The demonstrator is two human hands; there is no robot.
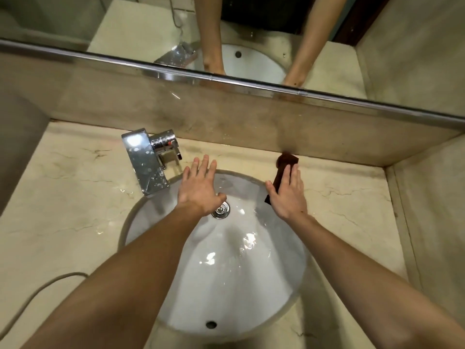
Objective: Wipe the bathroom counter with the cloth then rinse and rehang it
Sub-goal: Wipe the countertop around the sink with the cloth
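A dark brown cloth [286, 163] lies on the beige marble counter [352, 205] just right of the sink's far rim, its far end touching the backsplash. My right hand [288, 195] presses flat on the cloth, fingers spread, covering its near half. My left hand [198, 187] hovers open over the far side of the white oval sink [226, 273], fingers apart, holding nothing, just above the chrome drain [221, 210].
A chrome faucet [148, 162] stands at the sink's far left, its spout over the basin. Water beads lie on the counter near it. A mirror [151, 28] runs above the backsplash. A grey cord [37, 290] crosses the counter's near left. A side wall closes off the right.
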